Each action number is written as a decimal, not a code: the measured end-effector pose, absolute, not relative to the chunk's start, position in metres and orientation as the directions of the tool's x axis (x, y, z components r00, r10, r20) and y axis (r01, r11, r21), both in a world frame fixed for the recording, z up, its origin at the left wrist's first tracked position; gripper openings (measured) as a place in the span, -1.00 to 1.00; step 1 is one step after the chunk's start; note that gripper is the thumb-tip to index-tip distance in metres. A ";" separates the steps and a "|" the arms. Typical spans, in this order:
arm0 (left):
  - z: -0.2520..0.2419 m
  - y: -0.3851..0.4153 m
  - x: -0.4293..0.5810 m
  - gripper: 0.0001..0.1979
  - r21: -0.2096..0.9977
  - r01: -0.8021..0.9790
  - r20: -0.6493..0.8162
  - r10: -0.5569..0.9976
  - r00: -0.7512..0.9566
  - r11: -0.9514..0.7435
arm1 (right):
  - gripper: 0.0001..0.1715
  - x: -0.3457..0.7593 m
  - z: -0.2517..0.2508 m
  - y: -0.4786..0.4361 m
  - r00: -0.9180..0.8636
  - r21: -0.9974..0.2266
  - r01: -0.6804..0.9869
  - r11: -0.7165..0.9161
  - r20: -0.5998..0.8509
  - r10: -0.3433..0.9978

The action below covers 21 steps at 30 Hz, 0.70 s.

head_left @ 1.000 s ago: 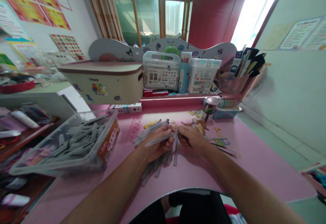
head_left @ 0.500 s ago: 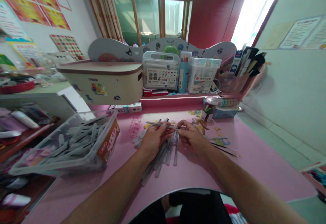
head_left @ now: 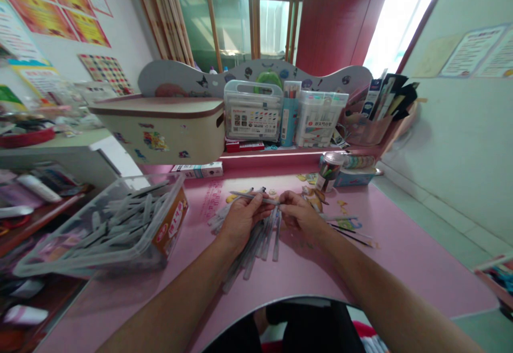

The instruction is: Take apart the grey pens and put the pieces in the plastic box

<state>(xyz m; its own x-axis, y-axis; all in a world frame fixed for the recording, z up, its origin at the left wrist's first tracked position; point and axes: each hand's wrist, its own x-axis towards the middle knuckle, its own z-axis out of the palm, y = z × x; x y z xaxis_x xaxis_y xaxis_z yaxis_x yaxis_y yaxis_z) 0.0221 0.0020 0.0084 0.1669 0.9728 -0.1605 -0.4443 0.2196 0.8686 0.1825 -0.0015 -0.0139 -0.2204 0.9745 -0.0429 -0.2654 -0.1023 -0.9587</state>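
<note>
My left hand [head_left: 242, 218] is closed on a slim grey pen [head_left: 245, 196], which lies nearly level across its fingers. At the pen's right end, my right hand [head_left: 297, 213] is pinched, its fingertips meeting the tip. Below and between the hands, several grey translucent pens [head_left: 253, 251] lie fanned out on the pink desk [head_left: 304, 278]. More pens lie behind my left hand, partly hidden by it. Right of my right hand are a few thin dark sticks or refills [head_left: 352, 234].
A clear plastic bin [head_left: 160, 256] full of grey pens stands at the left. A lidded jar [head_left: 329, 171] and a blue box [head_left: 355, 177] sit at the back right. Behind, a shelf holds a cream box [head_left: 172, 133], marker cases [head_left: 253, 112] and a pen holder [head_left: 366, 128].
My right hand's fingers have shifted slightly at the pen's right end. The pen and my left hand have hardly moved.
</note>
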 end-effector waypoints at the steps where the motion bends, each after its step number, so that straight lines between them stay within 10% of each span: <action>1: 0.008 0.002 0.022 -0.87 0.869 -0.445 -0.156 0.973 0.169 0.216 | -0.72 0.182 -0.014 -0.002 -0.218 -0.955 -0.278 -0.107 -0.046 0.975; 21: 0.006 0.002 0.020 -0.82 0.888 -0.418 -0.127 0.975 0.183 0.194 | -0.52 0.183 -0.019 0.000 -0.314 -0.934 -0.248 -0.259 -0.175 0.933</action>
